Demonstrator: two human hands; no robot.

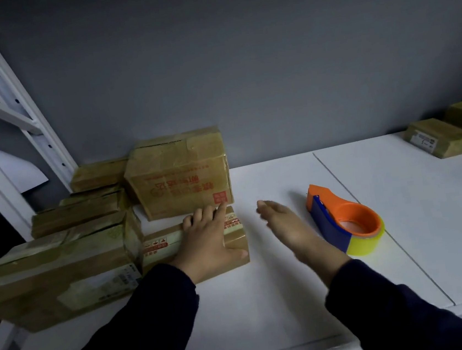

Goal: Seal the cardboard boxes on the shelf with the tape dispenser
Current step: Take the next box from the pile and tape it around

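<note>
A small cardboard box point(160, 247) with red-printed tape along its top lies on the white shelf point(267, 300), left of centre. My left hand point(207, 241) rests flat on top of it, fingers spread, thumb over its right end. My right hand point(284, 223) hovers open above the shelf just right of the box, fingers straight and slightly blurred. The tape dispenser point(344, 218), orange and blue with a roll of yellowish clear tape, sits on the shelf just right of my right hand, not touched.
A taller taped box point(179, 173) stands behind the small one. Several flatter boxes point(62, 269) are stacked at the left against the white shelf upright point(13, 93). More boxes point(442, 140) sit at the far right. A grey wall backs the shelf.
</note>
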